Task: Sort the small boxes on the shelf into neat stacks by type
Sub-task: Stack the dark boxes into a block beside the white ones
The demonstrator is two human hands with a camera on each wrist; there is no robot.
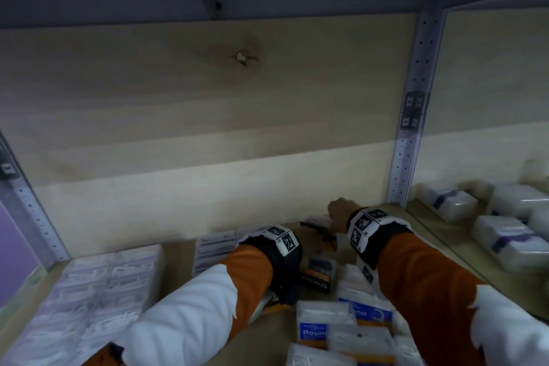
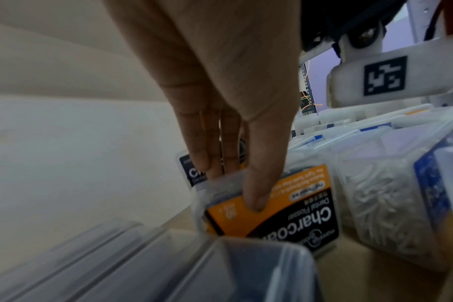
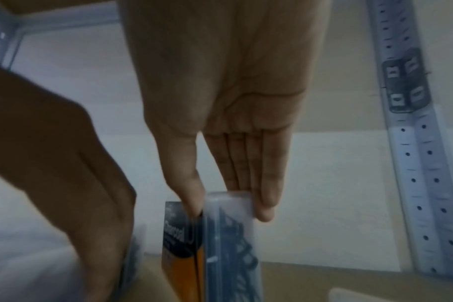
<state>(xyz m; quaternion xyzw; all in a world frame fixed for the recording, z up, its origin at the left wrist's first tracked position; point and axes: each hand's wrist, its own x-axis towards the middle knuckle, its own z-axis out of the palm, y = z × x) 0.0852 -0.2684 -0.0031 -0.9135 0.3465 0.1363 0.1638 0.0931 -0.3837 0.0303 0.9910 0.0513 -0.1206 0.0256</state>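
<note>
- Your left hand (image 2: 220,98) reaches down onto a clear plastic box with an orange-and-black "Charcoal" label (image 2: 272,206); the thumb presses the label face and the fingers (image 2: 202,155) go down behind the box's top edge, so the hand pinches that box
- This box stands tilted on the wooden shelf board (image 1: 175,249), about midway along it and just in front of a second "Charcoal" box (image 2: 188,171) that shows behind the fingers
- Your right hand (image 3: 220,122) holds another clear plastic box of dark floss picks with an orange-and-black label (image 3: 228,235), upright on its narrow edge, thumb on the label side and fingers on the far side
- In the head view that right hand (image 1: 338,211) is close to the pale back panel (image 1: 208,128), near the shelf's rear right corner, beside the grey perforated steel upright (image 1: 408,142)
- A neat block of clear boxes filled with white picks (image 1: 98,285) fills the shelf's left side, and a short row of clear boxes (image 1: 214,244) stands at the rear
- Loose clear boxes with blue "Round" labels (image 1: 315,333) lie jumbled at the front right edge
- Clear boxes with purple bands (image 1: 505,241) lie on the neighbouring shelf bay to the right
</note>
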